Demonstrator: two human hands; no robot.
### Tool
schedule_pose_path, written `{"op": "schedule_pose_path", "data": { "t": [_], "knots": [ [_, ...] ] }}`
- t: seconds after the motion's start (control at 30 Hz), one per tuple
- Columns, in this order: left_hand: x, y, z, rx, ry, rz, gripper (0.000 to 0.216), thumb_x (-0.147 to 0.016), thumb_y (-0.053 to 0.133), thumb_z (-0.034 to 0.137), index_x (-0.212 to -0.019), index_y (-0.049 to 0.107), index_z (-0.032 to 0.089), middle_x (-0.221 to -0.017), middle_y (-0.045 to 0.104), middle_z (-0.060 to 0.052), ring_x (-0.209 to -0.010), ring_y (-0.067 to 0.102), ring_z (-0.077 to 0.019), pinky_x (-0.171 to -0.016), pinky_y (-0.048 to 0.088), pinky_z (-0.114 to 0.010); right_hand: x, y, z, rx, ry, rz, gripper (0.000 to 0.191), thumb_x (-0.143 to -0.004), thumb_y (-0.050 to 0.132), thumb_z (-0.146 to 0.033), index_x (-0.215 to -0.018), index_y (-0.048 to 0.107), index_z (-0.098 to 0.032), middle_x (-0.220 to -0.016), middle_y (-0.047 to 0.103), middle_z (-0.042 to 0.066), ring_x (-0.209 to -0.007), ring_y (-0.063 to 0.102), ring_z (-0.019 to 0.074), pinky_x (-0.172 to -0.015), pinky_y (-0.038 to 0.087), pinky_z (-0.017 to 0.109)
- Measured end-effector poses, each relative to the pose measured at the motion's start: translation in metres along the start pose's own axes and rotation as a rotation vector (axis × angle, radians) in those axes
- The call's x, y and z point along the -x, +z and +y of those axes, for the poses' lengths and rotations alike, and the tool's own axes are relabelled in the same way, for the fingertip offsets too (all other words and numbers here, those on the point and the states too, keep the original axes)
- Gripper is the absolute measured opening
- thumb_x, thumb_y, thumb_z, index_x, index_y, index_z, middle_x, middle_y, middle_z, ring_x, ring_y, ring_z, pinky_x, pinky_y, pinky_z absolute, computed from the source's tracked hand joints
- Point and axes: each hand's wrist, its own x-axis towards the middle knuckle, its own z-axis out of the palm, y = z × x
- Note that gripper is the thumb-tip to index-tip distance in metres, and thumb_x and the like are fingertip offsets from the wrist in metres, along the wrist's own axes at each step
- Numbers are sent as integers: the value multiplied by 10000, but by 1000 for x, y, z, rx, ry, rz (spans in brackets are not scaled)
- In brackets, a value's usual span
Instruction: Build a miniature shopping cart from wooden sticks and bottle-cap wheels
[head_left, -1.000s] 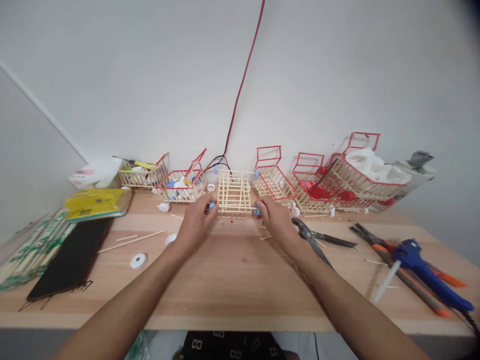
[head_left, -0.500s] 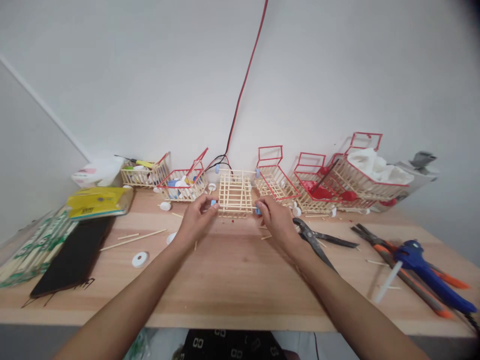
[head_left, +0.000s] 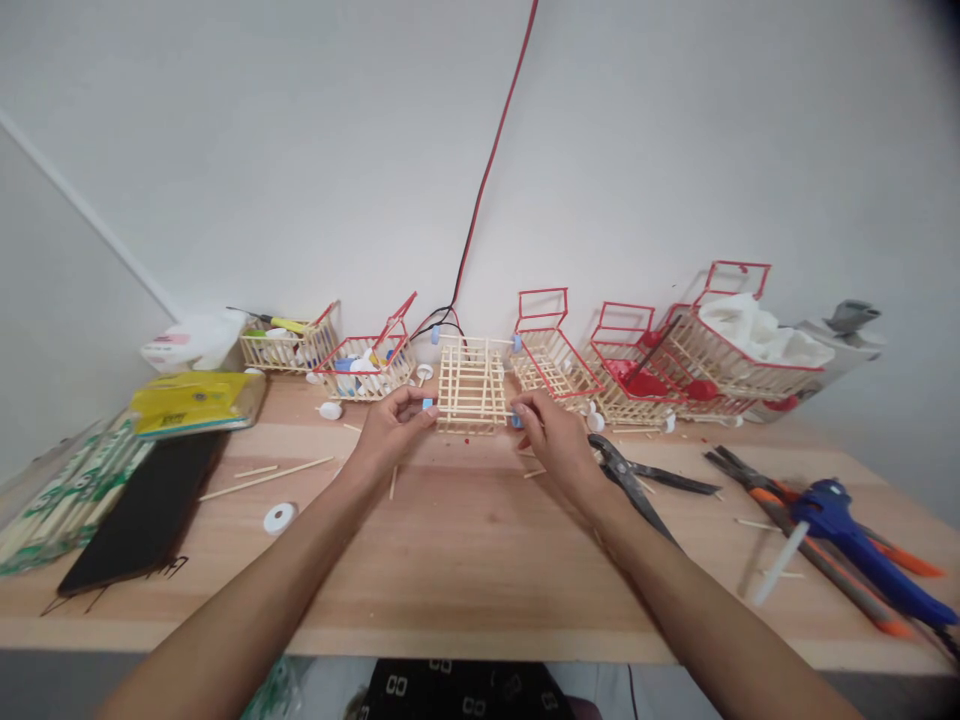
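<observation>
A small cart frame of pale wooden sticks (head_left: 471, 385) lies bottom up on the table, between my hands. Blue caps sit as wheels at the ends of its two stick axles. At the near axle's left end, my left hand (head_left: 396, 428) pinches a blue cap (head_left: 427, 404) between thumb and fingers. My right hand (head_left: 559, 435) has its fingers closed around the right end of that axle, where another blue cap (head_left: 517, 422) shows just under the fingertips. The far axle (head_left: 480, 341) carries two more blue caps, touched by neither hand.
Stick carts with red handles (head_left: 553, 355) line the wall on both sides. Black-handled pliers (head_left: 637, 480) lie beside my right forearm; a blue glue gun (head_left: 847, 540) rests on orange-handled tools farther right. Left are a white ring (head_left: 280, 518), loose sticks, a black slab (head_left: 146, 515) and a yellow packet (head_left: 191, 403).
The cart frame stays in place. My right fingertips have shifted slightly on the axle end, showing the blue cap below them. My left forearm now covers more of a white disc.
</observation>
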Motion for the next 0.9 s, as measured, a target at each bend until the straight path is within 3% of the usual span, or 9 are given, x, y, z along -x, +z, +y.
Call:
{"op": "schedule_pose_path", "data": {
  "t": [0.33, 0.57, 0.9],
  "knots": [
    [3, -2, 0, -15, 12, -9, 379, -677, 786, 350, -989, 676, 164, -976, 693, -60, -889, 632, -186, -805, 503, -302, -1, -2, -3, -136, 52, -20, 154, -908, 447, -290, -946, 564, -196, -799, 649, 1, -535, 607, 113, -558, 445, 230],
    [6, -1, 3, -3, -15, -12, 461, -723, 752, 397, -1112, 686, 158, -1101, 697, -96, -993, 630, -211, -862, 495, -310, -2, 2, 5, -108, -5, 11, 153, -902, 463, -273, -953, 583, -191, -820, 665, 20, -634, 629, 141, -631, 448, 257],
    [6, -1, 8, 2, -62, 15, 397, -635, 811, 360, -961, 704, 161, -944, 721, -60, -840, 648, -169, -790, 514, -281, -1, 4, 13, -187, -33, -1, 201, -898, 476, -295, -1035, 577, -187, -925, 669, 57, -756, 645, 176, -693, 500, 304]
  ]
}}
